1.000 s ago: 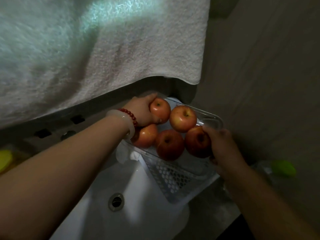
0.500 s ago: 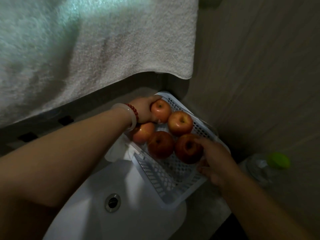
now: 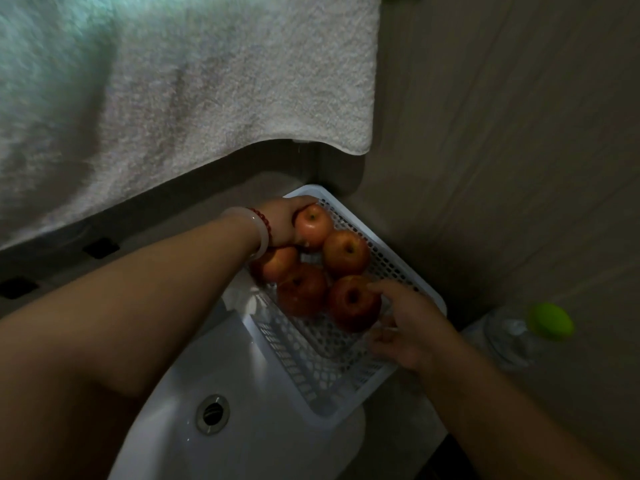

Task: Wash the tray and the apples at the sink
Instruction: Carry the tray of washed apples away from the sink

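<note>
Five apples: they sit in the white perforated tray [image 3: 363, 344], clustered toward its far corner; every place below is given relative to the tray.
Tray position: it lies flat across the right rim of the sink [image 3: 242, 410], far corner close to the wall — a second ago a clear cover or outer dish with a glossy edge showed around it, and now only the bare mesh shows.
Left hand: the left hand [image 3: 282, 221] curls round the farthest apple [image 3: 313, 226] at the tray's far corner, grasping it, as it did a second ago.
Right hand: the right hand [image 3: 403, 325] has slid from gripping the tray's right edge to the nearest apple [image 3: 351, 303]; its fingers are relaxed, one fingertip touching the fruit, nothing clenched.
Meaning for the task: the tray seems settled at the sink — I judge the apples come out next, and washing has not begun; no water runs.
Beside the tray: a green-capped bottle [image 3: 550, 320] to its right, a towel [image 3: 173, 98] hanging beyond it.
</note>
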`<move>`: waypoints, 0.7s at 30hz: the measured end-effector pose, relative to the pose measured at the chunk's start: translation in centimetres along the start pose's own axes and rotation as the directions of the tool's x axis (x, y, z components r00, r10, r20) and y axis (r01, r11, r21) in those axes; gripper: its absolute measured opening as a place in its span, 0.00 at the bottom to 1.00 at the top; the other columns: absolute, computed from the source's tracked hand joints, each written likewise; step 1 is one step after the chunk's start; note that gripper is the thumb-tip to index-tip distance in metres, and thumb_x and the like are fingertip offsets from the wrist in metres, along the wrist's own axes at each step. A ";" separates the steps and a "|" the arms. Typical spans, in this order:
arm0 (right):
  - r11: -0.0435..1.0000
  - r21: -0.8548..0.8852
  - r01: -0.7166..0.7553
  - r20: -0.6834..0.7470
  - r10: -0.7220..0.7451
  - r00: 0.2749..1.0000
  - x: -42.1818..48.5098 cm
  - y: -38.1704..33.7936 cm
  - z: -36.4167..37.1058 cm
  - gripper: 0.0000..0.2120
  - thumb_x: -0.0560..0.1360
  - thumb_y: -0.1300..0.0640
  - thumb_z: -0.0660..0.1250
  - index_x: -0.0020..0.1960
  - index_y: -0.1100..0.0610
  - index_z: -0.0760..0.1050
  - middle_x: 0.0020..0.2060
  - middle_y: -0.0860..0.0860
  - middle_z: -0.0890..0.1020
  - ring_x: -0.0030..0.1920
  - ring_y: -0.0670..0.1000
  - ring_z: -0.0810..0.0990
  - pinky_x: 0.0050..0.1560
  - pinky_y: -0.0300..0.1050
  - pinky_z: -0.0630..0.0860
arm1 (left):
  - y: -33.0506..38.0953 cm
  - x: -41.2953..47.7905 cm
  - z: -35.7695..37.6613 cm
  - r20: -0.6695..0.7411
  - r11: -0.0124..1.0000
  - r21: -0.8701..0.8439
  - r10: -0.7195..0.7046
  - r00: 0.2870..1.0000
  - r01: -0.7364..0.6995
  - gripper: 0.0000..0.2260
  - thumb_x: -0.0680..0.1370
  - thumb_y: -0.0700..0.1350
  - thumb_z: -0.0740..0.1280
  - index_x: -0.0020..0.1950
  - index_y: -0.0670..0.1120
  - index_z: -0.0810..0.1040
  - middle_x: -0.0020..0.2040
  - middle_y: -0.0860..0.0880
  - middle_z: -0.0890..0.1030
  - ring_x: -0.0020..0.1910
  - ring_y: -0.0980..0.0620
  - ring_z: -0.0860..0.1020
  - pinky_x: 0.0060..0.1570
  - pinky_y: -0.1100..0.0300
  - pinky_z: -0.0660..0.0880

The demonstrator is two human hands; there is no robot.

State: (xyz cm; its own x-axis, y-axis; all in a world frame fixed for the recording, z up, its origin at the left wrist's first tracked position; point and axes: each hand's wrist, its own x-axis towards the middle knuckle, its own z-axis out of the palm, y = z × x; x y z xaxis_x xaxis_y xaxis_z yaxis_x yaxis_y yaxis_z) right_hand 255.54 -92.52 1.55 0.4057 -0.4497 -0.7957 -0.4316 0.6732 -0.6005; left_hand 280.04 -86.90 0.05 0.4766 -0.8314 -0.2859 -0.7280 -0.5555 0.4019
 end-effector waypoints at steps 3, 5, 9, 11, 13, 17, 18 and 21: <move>1.000 0.027 0.004 0.007 -0.004 1.000 0.2 0.5 0.7 0.08 0.76 0.53 0.66 0.51 0.57 0.77 0.41 0.55 0.78 0.39 0.54 0.75 0.35 0.48 0.72 | 0.0 0.4 0.3 -0.007 0.999 -0.023 0.025 1.000 -0.025 0.36 0.72 0.52 0.73 0.76 0.59 0.59 0.70 0.45 0.70 0.66 0.43 0.70 0.65 0.50 0.67; 0.999 0.036 0.011 0.013 -0.011 1.000 0.5 1.1 1.0 0.15 0.76 0.53 0.67 0.61 0.57 0.76 0.47 0.56 0.79 0.41 0.54 0.76 0.33 0.47 0.72 | -0.3 0.6 0.6 0.012 0.999 -0.024 0.023 1.000 -0.022 0.34 0.72 0.53 0.72 0.75 0.61 0.60 0.69 0.47 0.71 0.65 0.43 0.71 0.65 0.48 0.68; 0.998 0.059 -0.012 0.028 0.011 1.000 0.8 2.3 1.3 0.16 0.75 0.56 0.67 0.62 0.56 0.74 0.49 0.56 0.78 0.47 0.57 0.77 0.39 0.50 0.77 | -0.7 0.6 0.9 0.049 0.999 -0.034 0.028 0.998 -0.026 0.26 0.71 0.57 0.71 0.67 0.67 0.65 0.66 0.51 0.74 0.62 0.45 0.73 0.64 0.43 0.69; 0.997 0.073 -0.032 0.049 0.029 0.998 0.7 2.5 1.5 0.13 0.75 0.57 0.67 0.59 0.57 0.75 0.46 0.56 0.78 0.44 0.56 0.77 0.39 0.49 0.76 | -0.8 0.6 1.0 0.055 0.998 -0.036 0.045 0.997 -0.043 0.25 0.72 0.55 0.72 0.65 0.68 0.66 0.64 0.53 0.74 0.60 0.48 0.73 0.64 0.46 0.69; 0.995 0.092 -0.041 0.052 0.037 0.998 0.7 2.6 1.6 0.12 0.76 0.57 0.66 0.58 0.56 0.75 0.43 0.55 0.76 0.43 0.55 0.76 0.39 0.50 0.76 | -0.8 0.6 1.2 0.056 0.999 -0.027 0.045 0.997 -0.044 0.28 0.72 0.51 0.73 0.68 0.65 0.66 0.65 0.52 0.74 0.61 0.48 0.72 0.63 0.49 0.68; 0.989 0.127 -0.076 0.042 0.071 0.997 0.8 2.3 1.7 0.14 0.77 0.57 0.65 0.62 0.57 0.74 0.44 0.56 0.75 0.43 0.57 0.76 0.44 0.54 0.76 | -0.9 0.8 1.4 0.057 0.999 -0.015 0.032 0.998 -0.031 0.32 0.71 0.51 0.73 0.71 0.64 0.63 0.68 0.51 0.72 0.65 0.46 0.71 0.66 0.47 0.67; 0.988 0.130 -0.078 0.039 0.074 0.996 0.8 2.3 1.8 0.14 0.77 0.57 0.65 0.62 0.58 0.74 0.43 0.56 0.75 0.43 0.57 0.76 0.44 0.53 0.76 | -1.0 0.8 1.4 0.064 1.000 -0.018 0.027 0.998 -0.026 0.32 0.71 0.52 0.73 0.72 0.64 0.63 0.69 0.50 0.72 0.65 0.45 0.71 0.66 0.46 0.67; 0.990 0.124 -0.066 0.031 0.063 0.998 0.9 2.3 2.0 0.12 0.77 0.57 0.64 0.61 0.57 0.73 0.43 0.55 0.75 0.43 0.56 0.75 0.39 0.50 0.74 | -1.0 0.8 1.4 0.070 0.999 -0.046 0.002 0.998 0.001 0.33 0.71 0.54 0.72 0.72 0.65 0.62 0.70 0.49 0.71 0.66 0.45 0.71 0.67 0.42 0.67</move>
State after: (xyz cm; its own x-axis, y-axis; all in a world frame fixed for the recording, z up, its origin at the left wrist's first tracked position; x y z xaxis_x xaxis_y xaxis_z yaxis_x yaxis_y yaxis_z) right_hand 256.50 -90.23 -0.37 0.4026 -0.3879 -0.8291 -0.3546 0.7690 -0.5319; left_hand 280.42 -87.00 -1.84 0.4392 -0.8295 -0.3450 -0.7044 -0.5563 0.4409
